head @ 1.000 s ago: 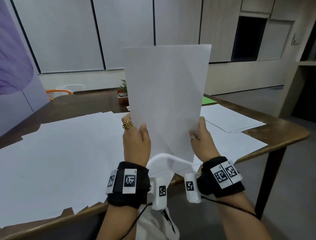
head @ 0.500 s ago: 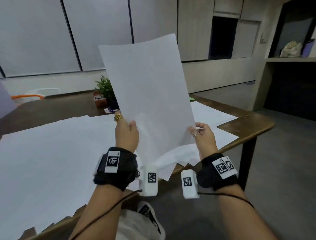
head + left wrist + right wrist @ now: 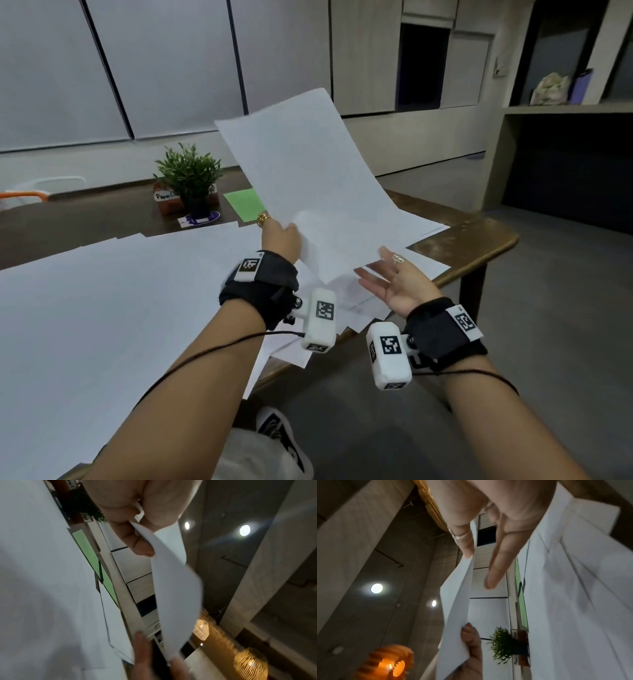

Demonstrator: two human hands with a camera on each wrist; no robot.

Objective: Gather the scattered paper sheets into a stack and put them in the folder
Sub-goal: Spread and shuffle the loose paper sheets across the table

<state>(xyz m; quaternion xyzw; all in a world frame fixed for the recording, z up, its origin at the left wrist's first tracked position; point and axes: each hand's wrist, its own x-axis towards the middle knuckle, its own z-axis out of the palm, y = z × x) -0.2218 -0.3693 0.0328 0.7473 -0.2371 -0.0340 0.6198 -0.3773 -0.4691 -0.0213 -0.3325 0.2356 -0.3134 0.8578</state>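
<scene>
Matt white paper sheets (image 3: 308, 178); worn, dull wooden table (image 3: 479, 240); green folder (image 3: 245, 202) smooth.

White paper sheets (image 3: 308, 178), green folder (image 3: 245, 202), brown table (image 3: 472, 240), black-and-white checked wrist tags (image 3: 324, 310)

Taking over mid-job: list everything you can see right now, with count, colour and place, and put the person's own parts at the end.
held paper stack: one, white, raised above the table, tilted
loose sheets: many, white, spread over the table
table: one, dark brown wood
green folder: one, flat at the far side, partly behind the held paper stack
potted plant: one, green, far side, beside an orange-brown labelled box
chair: one, orange and white, far left
shelf: one, right, with a bag on it
left hand: pinches the stack's lower edge
right hand: palm up, fingers straight, under the stack's corner
</scene>
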